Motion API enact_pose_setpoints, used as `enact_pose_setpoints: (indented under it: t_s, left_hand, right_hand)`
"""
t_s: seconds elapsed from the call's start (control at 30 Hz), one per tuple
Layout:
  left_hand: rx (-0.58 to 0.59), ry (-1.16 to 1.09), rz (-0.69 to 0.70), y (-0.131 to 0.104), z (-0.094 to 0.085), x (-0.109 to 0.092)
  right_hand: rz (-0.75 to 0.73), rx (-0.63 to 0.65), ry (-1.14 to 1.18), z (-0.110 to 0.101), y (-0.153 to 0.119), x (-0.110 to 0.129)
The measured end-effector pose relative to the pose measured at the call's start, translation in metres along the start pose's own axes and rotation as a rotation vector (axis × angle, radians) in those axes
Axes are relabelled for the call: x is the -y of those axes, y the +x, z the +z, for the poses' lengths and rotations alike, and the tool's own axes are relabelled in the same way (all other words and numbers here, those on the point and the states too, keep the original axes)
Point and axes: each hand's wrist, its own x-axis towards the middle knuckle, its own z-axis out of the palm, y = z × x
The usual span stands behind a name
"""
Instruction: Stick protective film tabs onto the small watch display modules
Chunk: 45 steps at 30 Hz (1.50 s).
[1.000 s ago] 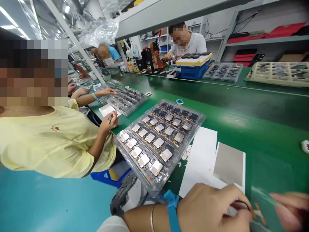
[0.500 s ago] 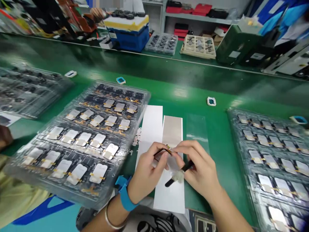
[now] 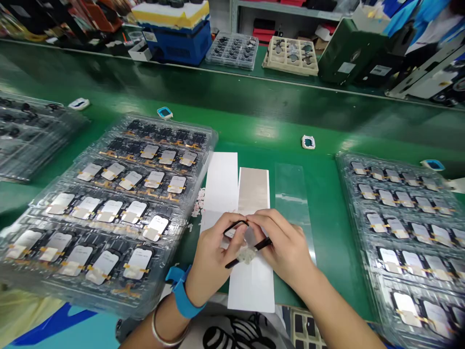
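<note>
My left hand (image 3: 214, 254) pinches a small dark-edged part (image 3: 235, 226) by its edges, above the paper strips. The fingertips of my right hand (image 3: 286, 242) meet the part's right end; a black stick-like tool (image 3: 232, 263) with whitish material wrapped round it also lies in this hand. Beneath them is a white strip (image 3: 250, 291), with a grey-beige sheet (image 3: 253, 189) at its upper end. A second white strip (image 3: 222, 179) lies to the left, and a clear film (image 3: 290, 194) to the right. What the right fingertips touch is too small to make out.
A large clear tray (image 3: 119, 303) of small display parts lies left, another tray (image 3: 363, 271) right. Pink-white scraps (image 3: 198, 203) lie beside the left tray. White frames (image 3: 308, 142) sit further back. Beyond the ledge stand a blue box (image 3: 174, 41) and a beige tray (image 3: 290, 65).
The view has shifted, so the bench items appear lower or further left. The dark part in my left hand now shows more of its face, and the black tool has turned to a flatter angle.
</note>
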Motion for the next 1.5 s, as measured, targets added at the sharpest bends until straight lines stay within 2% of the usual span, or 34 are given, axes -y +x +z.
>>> enact_pose_setpoints:
  t_s: [0.1,0.17,0.33,0.43,0.53,0.73,0.83,0.9,1.0,1.07,1.13,1.27,1.5]
  left_hand:
    - [0.012,0.026,0.011,0.001,-0.001,-0.001]
    - [0.01,0.045,0.017,0.001,0.0,-0.001]
    - [-0.032,-0.032,-0.021,0.001,0.004,0.002]
    - [-0.107,-0.08,-0.032,0.0,0.003,0.002]
    - [-0.187,-0.102,-0.02,-0.001,0.002,0.001]
    - [-0.266,-0.257,-0.028,-0.003,0.003,0.005]
    - [-0.299,-0.353,-0.005,-0.004,0.004,0.006]
    - [-0.265,-0.426,0.007,-0.005,0.005,0.005]
    - [-0.1,-0.498,0.007,-0.008,0.005,0.002]
    - [0.021,-0.496,-0.017,-0.009,0.005,0.001]
    - [0.086,-0.467,-0.056,-0.01,0.005,0.0]
    - [0.086,-0.391,-0.084,-0.009,0.006,0.003]
    - [0.102,-0.375,-0.078,-0.008,0.006,0.006]
  right_hand:
    - [0.0,0.017,-0.029,0.003,-0.001,-0.001]
    - [0.043,0.02,0.032,0.003,0.001,0.0]
    - [0.377,-0.02,0.382,-0.003,0.012,-0.004]
    - [0.507,0.016,0.542,-0.004,0.014,-0.009]
    - [0.533,0.056,0.585,-0.003,0.014,-0.011]
    - [0.506,0.184,0.466,-0.003,0.014,-0.006]
    - [0.511,0.21,0.45,-0.001,0.012,-0.005]
    - [0.559,0.184,0.481,0.001,0.011,-0.006]
    - [0.693,0.138,0.646,0.0,0.012,-0.007]
    - [0.751,0.174,0.791,-0.003,0.014,-0.007]
    - [0.758,0.248,0.946,-0.007,0.016,-0.006]
    - [0.725,0.301,1.167,-0.01,0.018,-0.004]
    - [0.784,0.283,1.139,-0.006,0.015,-0.005]
